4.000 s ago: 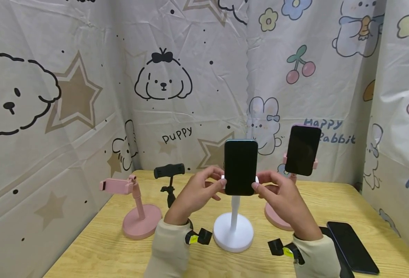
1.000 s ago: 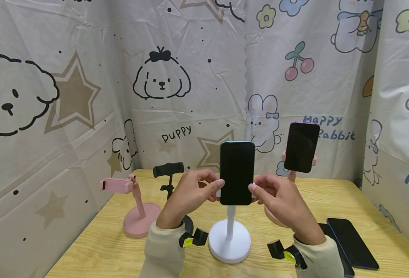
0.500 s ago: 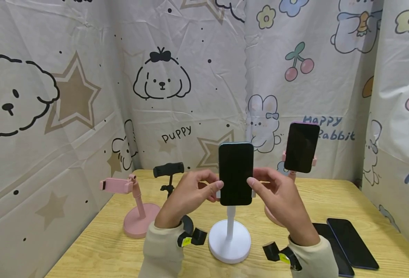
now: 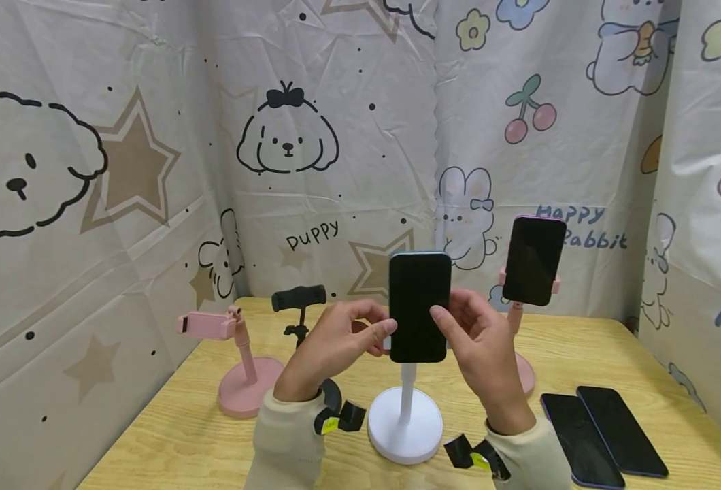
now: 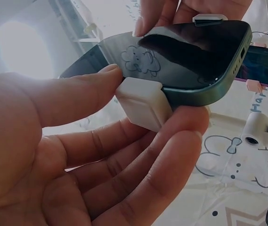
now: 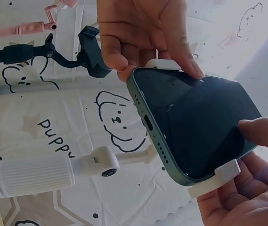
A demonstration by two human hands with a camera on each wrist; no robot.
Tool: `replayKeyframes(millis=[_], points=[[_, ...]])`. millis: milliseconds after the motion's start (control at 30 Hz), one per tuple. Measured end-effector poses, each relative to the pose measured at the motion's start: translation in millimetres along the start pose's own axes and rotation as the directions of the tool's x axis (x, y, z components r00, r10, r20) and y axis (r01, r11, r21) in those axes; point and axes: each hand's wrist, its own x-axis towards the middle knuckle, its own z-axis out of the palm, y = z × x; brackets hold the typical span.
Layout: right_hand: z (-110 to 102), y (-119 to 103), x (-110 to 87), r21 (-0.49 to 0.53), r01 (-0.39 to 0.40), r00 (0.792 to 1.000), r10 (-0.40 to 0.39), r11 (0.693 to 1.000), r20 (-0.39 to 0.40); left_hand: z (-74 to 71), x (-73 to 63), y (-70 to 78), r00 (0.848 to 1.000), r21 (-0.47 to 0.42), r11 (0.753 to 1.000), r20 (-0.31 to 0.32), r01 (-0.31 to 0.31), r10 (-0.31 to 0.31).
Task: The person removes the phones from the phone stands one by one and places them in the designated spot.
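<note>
A smartphone (image 4: 420, 306) with a dark screen and green frame stands upright in the clamp (image 5: 143, 103) of a white phone stand (image 4: 405, 425). My left hand (image 4: 342, 340) grips the clamp's left side, its thumb at the phone's edge and its fingers curled behind. On the phone's right side, my right hand (image 4: 483, 354) pinches the phone, with the thumb on the screen and the other fingers behind it. The right wrist view shows the white clamp arms (image 6: 221, 179) at both long edges of the phone and the stand's ribbed pole (image 6: 32, 174).
Behind on the right, a pink stand holds another phone (image 4: 534, 262). To the left are a pink stand (image 4: 250, 388) and a black stand (image 4: 299, 299), partly behind my left arm. Two dark phones (image 4: 624, 432) lie side by side on the wooden table (image 4: 171, 422) at right.
The white stand and its phone sit slightly nearer than 4 s ago. My right thumb has slid inward onto the screen, and the right forearm has shifted left, uncovering more of the lying phones.
</note>
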Motion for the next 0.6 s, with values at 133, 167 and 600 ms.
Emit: replayKeyframes(millis=[133, 167, 600], points=[[-0.2, 0.8, -0.1, -0.022, -0.009, 1.0, 0.009, 1.0, -0.002, -0.3, 0.4, -0.4, 1.0, 0.005, 1.0, 0.005, 0.0, 0.0], [-0.2, 0.9, -0.2, -0.024, -0.01, 1.0, 0.01, 1.0, -0.001, -0.6, 0.6, -0.7, 1.0, 0.008, 1.0, 0.007, 0.0, 0.0], [-0.5, 1.1, 0.2, -0.02, 0.006, 1.0, -0.006, 1.0, 0.011, -9.0, -1.7, -5.8, 0.998, 0.076, 0.996, 0.041, -0.05, 0.047]])
